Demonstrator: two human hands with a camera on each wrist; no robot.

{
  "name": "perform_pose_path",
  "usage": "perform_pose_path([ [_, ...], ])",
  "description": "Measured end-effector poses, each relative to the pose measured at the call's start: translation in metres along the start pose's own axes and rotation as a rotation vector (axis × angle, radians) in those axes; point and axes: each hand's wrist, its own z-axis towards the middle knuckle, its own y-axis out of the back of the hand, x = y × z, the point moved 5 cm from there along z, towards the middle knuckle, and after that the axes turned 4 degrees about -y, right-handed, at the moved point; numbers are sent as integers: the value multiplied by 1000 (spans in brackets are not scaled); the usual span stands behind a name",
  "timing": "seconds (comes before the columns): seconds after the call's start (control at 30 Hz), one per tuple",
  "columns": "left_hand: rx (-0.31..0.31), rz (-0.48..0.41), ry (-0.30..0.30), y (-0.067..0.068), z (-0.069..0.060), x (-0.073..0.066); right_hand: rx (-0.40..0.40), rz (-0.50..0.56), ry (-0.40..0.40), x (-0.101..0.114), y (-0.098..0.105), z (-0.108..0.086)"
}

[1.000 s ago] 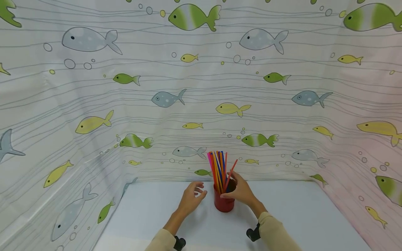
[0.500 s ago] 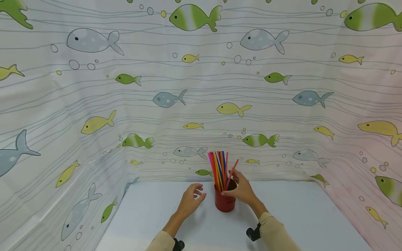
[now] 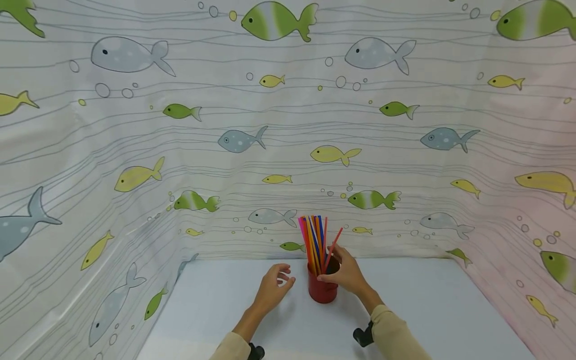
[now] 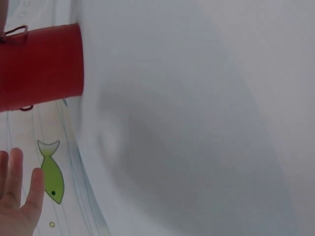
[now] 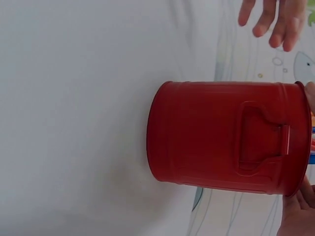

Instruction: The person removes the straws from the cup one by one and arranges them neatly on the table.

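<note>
A small red metal bucket (image 3: 322,290) with side handles stands upright on the white table. Several thin coloured sticks (image 3: 315,242), perhaps straws, rise out of it, one red one leaning right. My right hand (image 3: 346,275) grips the bucket at its rim, thumb in front and fingers at the back. In the right wrist view, parts of that hand (image 5: 298,214) show at both sides of the rim. My left hand (image 3: 272,290) is held to the left of the bucket, apart from it, its fingers loosely bent around nothing. The left wrist view shows its fingertips (image 4: 33,196).
The white tabletop (image 3: 216,300) spreads out on both sides of the bucket. A fish-patterned curtain (image 3: 288,120) encloses the table at the back, left and right.
The head view has shifted slightly. Both hands and the bucket stay in nearly the same place, with the right hand on the rim throughout.
</note>
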Motion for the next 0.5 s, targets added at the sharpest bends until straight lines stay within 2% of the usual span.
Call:
perform_pose_path([
  [0.3, -6, 5, -15, -1, 2, 0, -21, -5, 3, -1, -1, 0],
  [0.5, 0, 5, -2, -1, 0, 0, -34, -29, 6, -1, -3, -2],
])
